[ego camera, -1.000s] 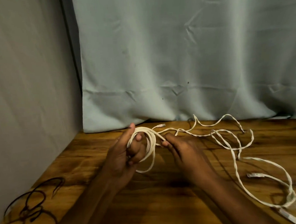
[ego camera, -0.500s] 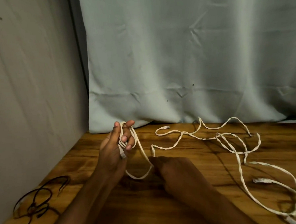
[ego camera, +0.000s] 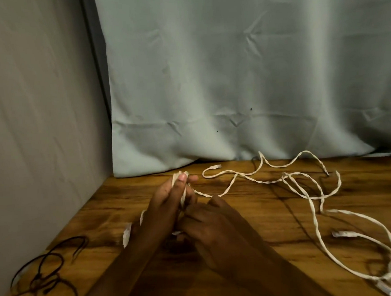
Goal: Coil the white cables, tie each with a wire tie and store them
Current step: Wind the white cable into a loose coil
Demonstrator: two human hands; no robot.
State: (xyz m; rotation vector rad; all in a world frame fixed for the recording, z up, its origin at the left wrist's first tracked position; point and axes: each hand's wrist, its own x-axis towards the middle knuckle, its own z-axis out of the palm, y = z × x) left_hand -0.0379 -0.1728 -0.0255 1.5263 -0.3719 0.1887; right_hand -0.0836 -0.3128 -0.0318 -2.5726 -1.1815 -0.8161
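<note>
- The step in hand looks like the coiling of the first flat white cable (ego camera: 255, 177); no tie is on it yet and nothing is stored.
- The left hand (ego camera: 163, 208), at centre frame, is closed round a small bundle of cable loops (ego camera: 182, 193), thumb and fingers pinching the turns near the top.
- The right hand (ego camera: 213, 233), just right of and below it, has its fingers curled toward the base of the bundle; whether it actually grips a strand is hidden, so I cannot tell.
- The bundle stands nearly upright in the left hand, its long axis running from the wooden table (ego camera: 263, 246) up toward the pale hanging cloth (ego camera: 231, 78).
- From the bundle the loose run leads away to the right, snaking across the table toward the right edge of the frame; one clear plug end (ego camera: 215, 167) lies near the cloth and points right.
- A second white plug (ego camera: 343, 233) lies at the lower right, beside more slack.
- Thin black wire ties (ego camera: 45, 275) lie tangled at the lower left, well apart from the hands.
- The next move probably calls for drawing in more slack from the right and laying another turn over the left hand, keeping the flat cable from twisting.
</note>
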